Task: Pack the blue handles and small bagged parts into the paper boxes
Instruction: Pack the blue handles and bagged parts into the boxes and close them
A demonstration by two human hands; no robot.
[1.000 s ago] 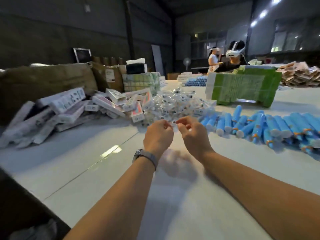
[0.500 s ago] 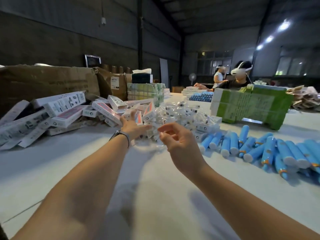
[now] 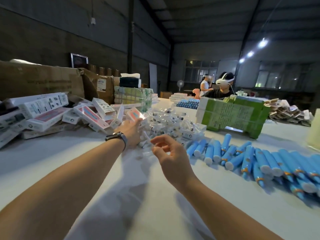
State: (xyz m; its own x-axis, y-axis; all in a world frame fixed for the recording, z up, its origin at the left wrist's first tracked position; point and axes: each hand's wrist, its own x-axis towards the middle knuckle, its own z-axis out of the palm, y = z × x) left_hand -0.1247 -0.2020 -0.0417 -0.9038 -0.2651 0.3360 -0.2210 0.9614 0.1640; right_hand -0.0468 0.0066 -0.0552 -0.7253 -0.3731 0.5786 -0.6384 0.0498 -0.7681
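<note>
Left hand (image 3: 132, 131) fingertips hidden among bagged parts (image 3: 166, 122).

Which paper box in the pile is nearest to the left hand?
The pink-faced paper box just above the left hand; the other boxes lie farther left.
</note>
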